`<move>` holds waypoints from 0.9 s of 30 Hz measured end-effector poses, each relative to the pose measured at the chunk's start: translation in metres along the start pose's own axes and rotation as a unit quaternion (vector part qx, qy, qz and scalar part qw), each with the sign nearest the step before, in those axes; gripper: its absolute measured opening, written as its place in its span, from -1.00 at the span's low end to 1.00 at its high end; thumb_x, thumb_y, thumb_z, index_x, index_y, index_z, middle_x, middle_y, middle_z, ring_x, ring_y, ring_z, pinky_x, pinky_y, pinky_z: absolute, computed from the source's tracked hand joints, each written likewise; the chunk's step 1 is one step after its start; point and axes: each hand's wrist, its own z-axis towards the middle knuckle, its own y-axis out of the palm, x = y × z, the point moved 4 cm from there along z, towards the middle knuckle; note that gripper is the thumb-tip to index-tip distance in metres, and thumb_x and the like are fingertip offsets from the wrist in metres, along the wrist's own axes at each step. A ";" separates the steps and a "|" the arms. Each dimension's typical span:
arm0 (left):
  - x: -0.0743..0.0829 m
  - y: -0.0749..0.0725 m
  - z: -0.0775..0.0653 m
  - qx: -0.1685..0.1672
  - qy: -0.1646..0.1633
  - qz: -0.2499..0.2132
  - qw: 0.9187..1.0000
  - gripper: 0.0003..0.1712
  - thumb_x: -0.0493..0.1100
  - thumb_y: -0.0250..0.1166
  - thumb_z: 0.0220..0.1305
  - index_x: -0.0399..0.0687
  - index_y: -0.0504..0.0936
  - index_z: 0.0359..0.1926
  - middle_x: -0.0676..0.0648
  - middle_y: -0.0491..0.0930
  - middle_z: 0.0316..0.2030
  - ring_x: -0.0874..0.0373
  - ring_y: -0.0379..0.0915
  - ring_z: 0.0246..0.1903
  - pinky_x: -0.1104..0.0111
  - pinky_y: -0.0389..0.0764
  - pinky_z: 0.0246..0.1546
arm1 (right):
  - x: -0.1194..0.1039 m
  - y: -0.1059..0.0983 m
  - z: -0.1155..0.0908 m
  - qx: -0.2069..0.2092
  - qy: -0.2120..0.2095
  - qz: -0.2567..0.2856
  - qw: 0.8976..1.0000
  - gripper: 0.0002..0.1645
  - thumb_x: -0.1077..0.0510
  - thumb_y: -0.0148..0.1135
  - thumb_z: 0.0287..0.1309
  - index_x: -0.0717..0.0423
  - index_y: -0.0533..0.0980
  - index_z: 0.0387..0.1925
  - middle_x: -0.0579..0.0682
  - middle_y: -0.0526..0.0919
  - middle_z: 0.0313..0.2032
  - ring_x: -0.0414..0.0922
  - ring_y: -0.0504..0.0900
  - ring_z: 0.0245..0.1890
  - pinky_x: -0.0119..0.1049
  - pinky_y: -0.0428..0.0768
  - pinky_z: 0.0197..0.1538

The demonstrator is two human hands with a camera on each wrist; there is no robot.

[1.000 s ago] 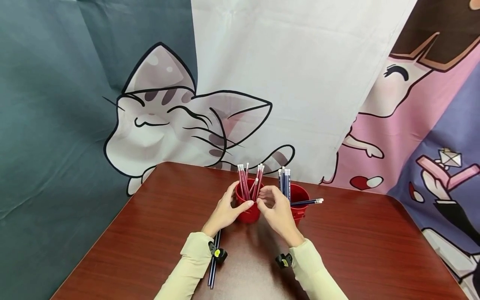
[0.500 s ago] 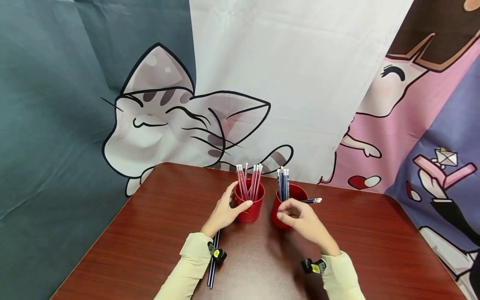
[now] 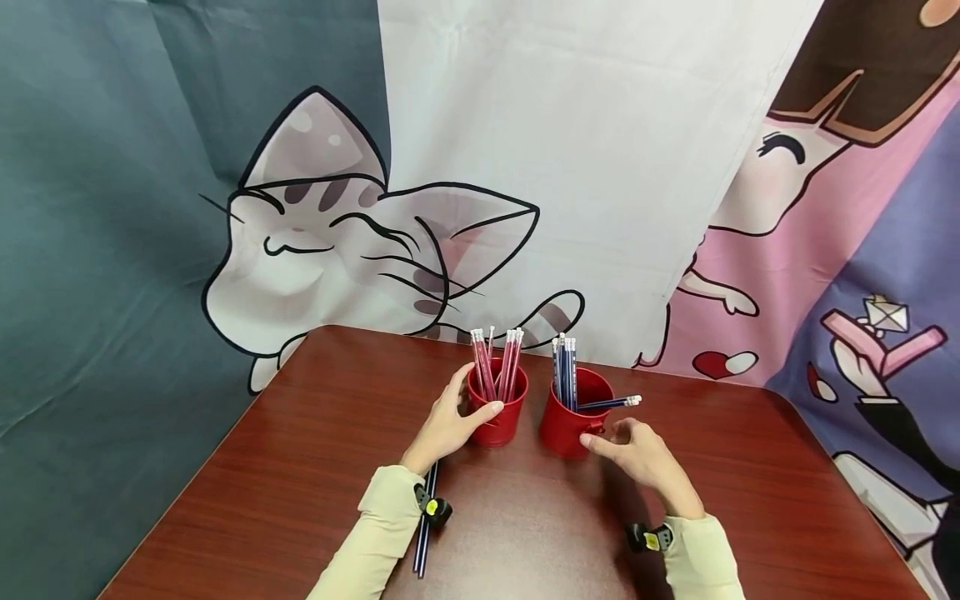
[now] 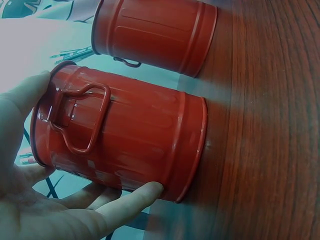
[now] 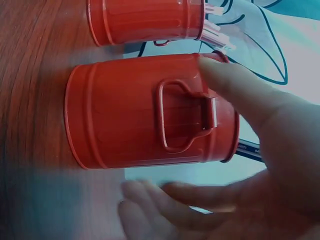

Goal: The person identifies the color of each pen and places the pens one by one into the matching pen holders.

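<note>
Two small red metal buckets stand side by side on the table. My left hand [image 3: 447,421] grips the left bucket [image 3: 497,431], thumb at the rim and fingers along the opposite side in the left wrist view. Several pink-red pencils [image 3: 513,358] with white eraser ends stand in it. At the right bucket [image 3: 557,432], my right hand [image 3: 643,457] has its thumb by the rim, while the other fingers hang bent and apart from the wall. That bucket holds upright dark blue pencils [image 3: 567,375] and others leaning out rightward [image 3: 618,402]. A wire handle [image 5: 184,117] faces the right wrist camera.
Dark blue pencils [image 3: 423,537] lie on the brown wooden table [image 3: 300,492], partly beneath my left wrist. Behind the table hangs a printed cloth backdrop [image 3: 600,167] with a cartoon cat.
My right hand has moved from the left bucket across to the right side of the right bucket. The left hand keeps its grip on the left bucket.
</note>
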 end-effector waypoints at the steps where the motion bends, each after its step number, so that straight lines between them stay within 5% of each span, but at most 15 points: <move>1: 0.000 0.000 0.000 0.002 0.001 0.001 1.000 -0.13 0.18 0.32 0.03 0.26 0.11 0.32 -0.05 0.38 0.13 0.00 0.34 0.09 0.04 0.39 0.09 | 0.000 0.000 0.002 0.016 0.000 0.007 1.000 -0.06 -0.34 0.25 -0.09 0.34 0.33 0.06 0.21 0.53 -0.09 0.09 0.51 -0.09 -0.03 0.49 -0.04; 6: 0.000 -0.002 -0.001 -0.002 -0.003 -0.006 1.000 -0.13 0.19 0.33 0.02 0.27 0.11 0.32 -0.04 0.37 0.14 0.01 0.33 0.11 0.04 0.38 0.10 | 0.001 0.002 0.014 0.074 -0.038 0.092 0.992 0.09 -0.27 0.31 -0.09 0.20 0.03 0.28 0.27 0.34 0.13 0.19 0.34 0.12 0.08 0.41 0.07; 11: 0.000 -0.002 -0.001 -0.003 -0.004 -0.002 1.000 -0.12 0.19 0.32 0.03 0.26 0.11 0.32 -0.04 0.34 0.16 0.00 0.31 0.13 0.05 0.38 0.11 | 0.002 0.012 0.023 0.100 -0.085 0.185 0.974 0.04 -0.11 0.35 -0.06 0.01 -0.02 0.35 0.19 0.31 0.18 0.13 0.36 0.10 0.06 0.43 0.05; 18: -0.001 0.000 -0.001 0.001 -0.009 0.001 1.000 -0.12 0.20 0.32 0.02 0.25 0.11 0.33 -0.04 0.35 0.14 -0.01 0.33 0.11 0.05 0.38 0.10 | 0.006 0.023 0.029 0.103 -0.135 0.272 0.947 -0.02 0.12 0.34 0.00 -0.07 -0.01 0.36 0.12 0.22 0.26 0.14 0.42 0.03 -0.32 0.57 -0.14; 27: -0.002 -0.002 0.000 -0.001 -0.020 -0.005 1.000 -0.13 0.18 0.33 0.01 0.32 0.12 0.31 -0.04 0.37 0.13 -0.03 0.34 0.10 0.02 0.39 0.08 | 0.007 0.028 0.030 0.092 -0.118 0.298 0.943 -0.05 0.11 0.33 0.01 -0.12 0.00 0.35 0.08 0.24 0.22 0.11 0.42 0.03 -0.39 0.57 -0.17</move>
